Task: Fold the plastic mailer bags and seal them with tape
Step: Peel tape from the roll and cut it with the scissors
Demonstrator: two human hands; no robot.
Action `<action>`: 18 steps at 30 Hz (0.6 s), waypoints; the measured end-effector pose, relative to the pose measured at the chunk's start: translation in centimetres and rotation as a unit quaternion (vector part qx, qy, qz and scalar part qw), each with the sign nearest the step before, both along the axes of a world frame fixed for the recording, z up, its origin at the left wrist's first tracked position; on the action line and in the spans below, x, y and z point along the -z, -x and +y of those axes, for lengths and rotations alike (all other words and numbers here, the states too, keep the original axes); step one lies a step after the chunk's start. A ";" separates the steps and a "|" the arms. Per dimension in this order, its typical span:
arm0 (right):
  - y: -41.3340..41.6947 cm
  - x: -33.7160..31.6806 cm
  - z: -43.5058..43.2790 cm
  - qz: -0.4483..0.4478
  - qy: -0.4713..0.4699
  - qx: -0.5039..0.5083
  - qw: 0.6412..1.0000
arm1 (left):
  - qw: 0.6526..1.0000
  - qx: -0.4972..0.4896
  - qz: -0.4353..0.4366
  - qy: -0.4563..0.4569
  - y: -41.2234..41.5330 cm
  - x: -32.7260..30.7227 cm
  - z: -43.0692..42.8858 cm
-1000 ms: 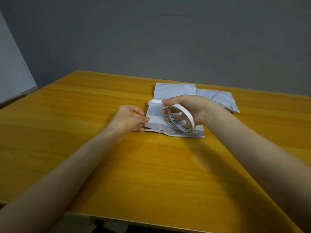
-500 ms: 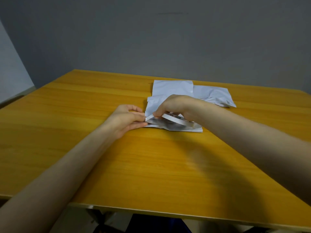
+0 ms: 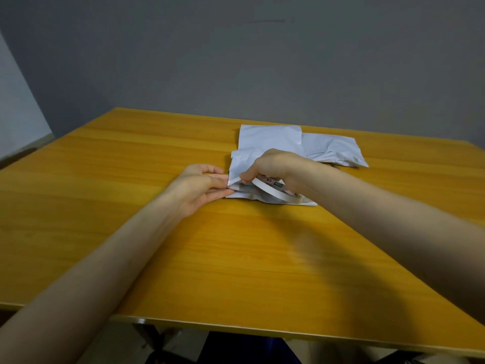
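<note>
Head: left hand (image 3: 202,183) pinches mailer bag (image 3: 242,166), right hand (image 3: 273,164) holds tape (image 3: 267,189)

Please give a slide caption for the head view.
Left hand pinches the edge of a folded white plastic mailer bag while right hand holds a white tape roll over it.

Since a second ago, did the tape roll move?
Yes. The tape roll tipped from upright down nearly flat onto the folded mailer on the table, in the right hand.

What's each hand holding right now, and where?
Right hand grips the tape roll at its far rim, above the folded mailer. Left hand pinches that mailer's left edge.
</note>
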State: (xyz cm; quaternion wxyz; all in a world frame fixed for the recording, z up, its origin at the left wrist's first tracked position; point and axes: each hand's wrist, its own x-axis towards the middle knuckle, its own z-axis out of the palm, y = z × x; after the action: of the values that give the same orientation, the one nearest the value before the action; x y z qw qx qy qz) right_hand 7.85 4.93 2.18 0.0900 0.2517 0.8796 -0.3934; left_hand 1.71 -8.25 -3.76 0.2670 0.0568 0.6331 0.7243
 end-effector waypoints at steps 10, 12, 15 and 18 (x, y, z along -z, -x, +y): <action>-0.1 0.0 -0.8 -0.007 -0.036 -0.018 0.999 | 1.000 0.002 -0.014 -0.007 0.0 0.0 0.0; -0.1 -0.1 -0.8 -0.007 -0.043 -0.019 0.999 | 1.000 0.002 -0.013 -0.009 0.0 0.0 -0.1; -0.1 0.0 -0.8 -0.002 -0.046 -0.022 0.999 | 1.000 0.000 -0.010 -0.010 -0.1 -0.1 -0.1; 0.1 0.2 -0.8 0.002 -0.049 -0.023 0.999 | 1.000 0.000 -0.013 -0.010 -0.2 -0.2 -0.1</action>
State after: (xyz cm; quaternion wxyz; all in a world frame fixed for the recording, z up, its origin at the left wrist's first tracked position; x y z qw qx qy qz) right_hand 7.77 4.16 1.94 0.0848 0.2343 0.9036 -0.3486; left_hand 1.91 -8.36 -3.55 0.2743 0.0504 0.6226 0.7312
